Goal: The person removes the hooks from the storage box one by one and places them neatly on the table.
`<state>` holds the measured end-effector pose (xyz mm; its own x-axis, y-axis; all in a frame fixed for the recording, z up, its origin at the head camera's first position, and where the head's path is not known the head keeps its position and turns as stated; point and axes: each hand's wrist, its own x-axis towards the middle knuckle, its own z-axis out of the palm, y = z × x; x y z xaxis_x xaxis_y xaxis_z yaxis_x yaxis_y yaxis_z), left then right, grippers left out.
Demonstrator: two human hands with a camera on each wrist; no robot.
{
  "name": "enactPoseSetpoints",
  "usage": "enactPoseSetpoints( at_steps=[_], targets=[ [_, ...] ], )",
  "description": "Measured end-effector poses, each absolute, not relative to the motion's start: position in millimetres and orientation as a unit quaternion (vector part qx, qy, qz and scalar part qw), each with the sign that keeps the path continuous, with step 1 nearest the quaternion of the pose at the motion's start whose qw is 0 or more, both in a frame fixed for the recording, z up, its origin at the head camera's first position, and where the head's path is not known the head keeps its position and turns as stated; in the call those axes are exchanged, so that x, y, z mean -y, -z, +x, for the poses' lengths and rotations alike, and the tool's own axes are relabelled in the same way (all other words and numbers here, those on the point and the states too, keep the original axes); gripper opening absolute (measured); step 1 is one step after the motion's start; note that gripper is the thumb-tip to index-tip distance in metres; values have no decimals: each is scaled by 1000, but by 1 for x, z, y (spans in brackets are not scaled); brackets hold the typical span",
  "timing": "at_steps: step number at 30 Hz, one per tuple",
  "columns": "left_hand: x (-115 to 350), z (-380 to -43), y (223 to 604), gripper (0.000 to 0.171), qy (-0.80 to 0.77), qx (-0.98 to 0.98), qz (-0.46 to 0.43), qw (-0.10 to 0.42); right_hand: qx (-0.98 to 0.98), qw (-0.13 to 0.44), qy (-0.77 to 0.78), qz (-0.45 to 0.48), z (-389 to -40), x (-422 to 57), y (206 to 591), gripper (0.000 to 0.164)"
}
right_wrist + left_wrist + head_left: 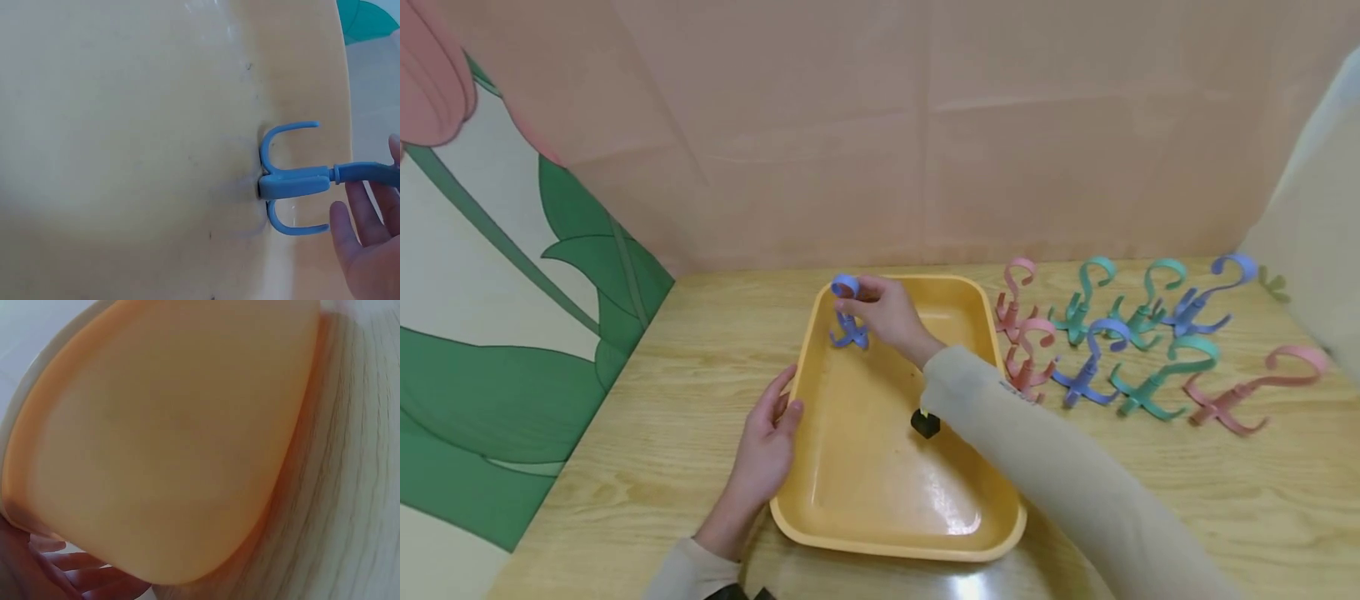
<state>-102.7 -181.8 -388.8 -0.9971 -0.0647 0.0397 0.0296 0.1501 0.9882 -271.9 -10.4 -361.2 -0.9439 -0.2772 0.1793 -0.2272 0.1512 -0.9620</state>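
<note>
My right hand [891, 317] holds a blue four-claw hanging hook [850, 332] by its curved upper end. The hook is inside the far left corner of a yellow plastic tray [857, 483]. In the right wrist view, the prongs of the blue hook [297, 183] point toward the tray's rim and its base meets the tray floor. My left hand [767, 442] grips the tray's left side, thumb at the rim and the other fingers outside. In the left wrist view, the fingers [94, 575] show below the tray wall [162, 456].
Right of the tray, several similar hooks stand on the wooden table [647, 417]: a pink hook [1232, 400], a green hook [1157, 387], a blue hook [1086, 375] and others behind. A small black block [925, 423] shows below my right sleeve. A pinkish wall covering [850, 150] rises behind.
</note>
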Motion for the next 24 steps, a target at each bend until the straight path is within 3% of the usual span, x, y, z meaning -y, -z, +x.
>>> enactPoseSetpoints(
  at_steps=[13, 24],
  targets=[
    [181, -100, 388, 51, 651, 758, -1, 44, -734, 4, 657, -169, -270, 11, 358, 15],
    [183, -99, 386, 50, 634, 773, 3, 38, -705, 25, 690, -162, -264, 12, 350, 19]
  ],
)
